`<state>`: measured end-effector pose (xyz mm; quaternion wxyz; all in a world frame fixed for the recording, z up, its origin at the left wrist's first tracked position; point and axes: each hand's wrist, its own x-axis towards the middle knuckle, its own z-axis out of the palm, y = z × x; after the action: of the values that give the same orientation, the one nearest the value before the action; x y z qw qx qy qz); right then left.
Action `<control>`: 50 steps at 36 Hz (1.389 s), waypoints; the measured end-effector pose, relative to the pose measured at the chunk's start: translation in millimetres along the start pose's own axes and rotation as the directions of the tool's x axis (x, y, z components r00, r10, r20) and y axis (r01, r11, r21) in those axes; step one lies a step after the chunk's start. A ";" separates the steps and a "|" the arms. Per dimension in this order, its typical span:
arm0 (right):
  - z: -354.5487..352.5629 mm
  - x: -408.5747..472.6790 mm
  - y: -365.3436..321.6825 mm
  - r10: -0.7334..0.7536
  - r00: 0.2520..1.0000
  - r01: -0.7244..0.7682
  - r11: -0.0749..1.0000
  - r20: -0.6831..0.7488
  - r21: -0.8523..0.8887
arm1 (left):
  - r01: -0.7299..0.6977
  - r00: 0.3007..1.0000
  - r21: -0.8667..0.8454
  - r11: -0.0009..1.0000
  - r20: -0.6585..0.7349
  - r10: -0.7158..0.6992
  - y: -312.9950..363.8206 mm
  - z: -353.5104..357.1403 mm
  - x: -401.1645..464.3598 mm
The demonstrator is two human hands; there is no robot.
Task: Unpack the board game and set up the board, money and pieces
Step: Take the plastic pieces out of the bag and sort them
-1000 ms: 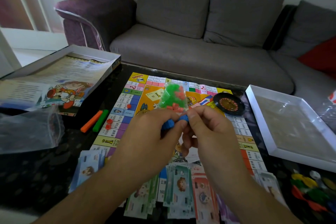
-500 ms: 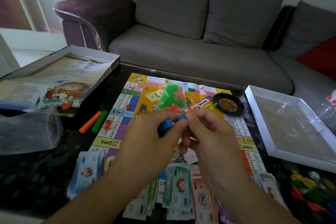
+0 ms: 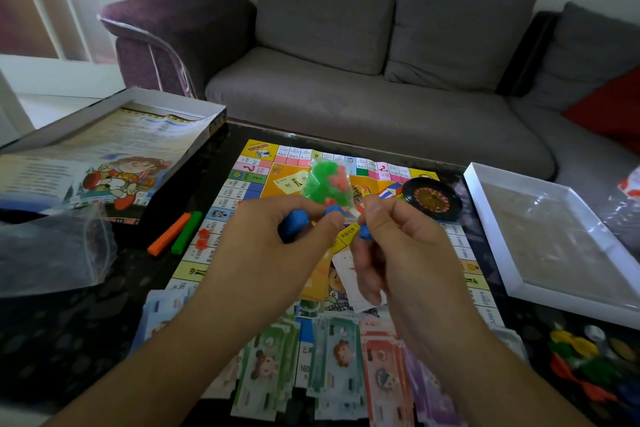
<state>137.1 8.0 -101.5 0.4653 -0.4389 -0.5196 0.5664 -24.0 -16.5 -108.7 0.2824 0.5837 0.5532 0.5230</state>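
The colourful game board [image 3: 249, 180] lies open on the dark table. Paper money [image 3: 339, 357] is spread in stacks along its near edge. My left hand [image 3: 277, 246] grips a blue plastic piece [image 3: 298, 218] above the board's middle. Close beside it, my right hand [image 3: 398, 250] pinches a smaller blue piece [image 3: 365, 231]. Just behind my fingers a clear bag of green and red pieces [image 3: 323, 182] is in view; what holds it up is hidden. A black roulette wheel [image 3: 432, 198] sits on the board's far right corner.
The box lid with a rule sheet [image 3: 104, 163] lies at the left, a clear plastic bag [image 3: 52, 253] in front of it. Orange and green sticks [image 3: 176, 232] and red dice [image 3: 202, 238] lie near the board's left edge. A white tray [image 3: 512, 253] stands right, coloured pawns [image 3: 588, 357] nearer.
My hands have moved slightly apart. The blue pieces, pressed together before, are now separated, one in each hand.
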 end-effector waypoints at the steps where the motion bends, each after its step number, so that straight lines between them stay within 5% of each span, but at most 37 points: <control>1: -0.7 -0.1 -0.5 0.018 1.000 -0.018 0.999 0.007 0.028 | 0.007 1.000 -0.018 1.000 0.007 -0.007 0.1 -0.5 0.4; 7: -2.6 3.8 -2.1 0.047 0.994 -0.062 0.985 0.096 0.160 | 0.020 1.000 -0.074 0.997 0.025 -0.018 -1.9 -2.3 1.3; 23: -8.5 4.7 -4.6 -0.069 0.995 0.078 0.989 0.076 -0.122 | 0.070 0.997 -0.160 0.985 0.052 -0.062 -2.4 -6.4 4.3; 33: -5.1 5.0 -5.4 -0.023 0.996 0.019 0.998 0.088 0.052 | 0.319 0.942 -0.420 0.849 0.242 -0.234 1.6 -5.7 5.4; 44: -2.3 2.0 -1.7 0.019 0.992 -0.041 0.984 0.127 0.171 | 0.321 0.945 -0.435 0.841 0.202 -0.257 4.0 0.0 0.7; 50: -6.1 1.6 0.2 -0.070 0.990 0.064 0.996 0.122 0.056 | 0.336 0.940 -0.451 0.827 0.219 -0.262 4.0 -2.2 1.3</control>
<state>142.8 10.7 -102.3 0.4621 -0.3732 -0.5470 0.5899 -24.8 -16.7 -104.0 0.5373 0.4378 0.4676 0.5487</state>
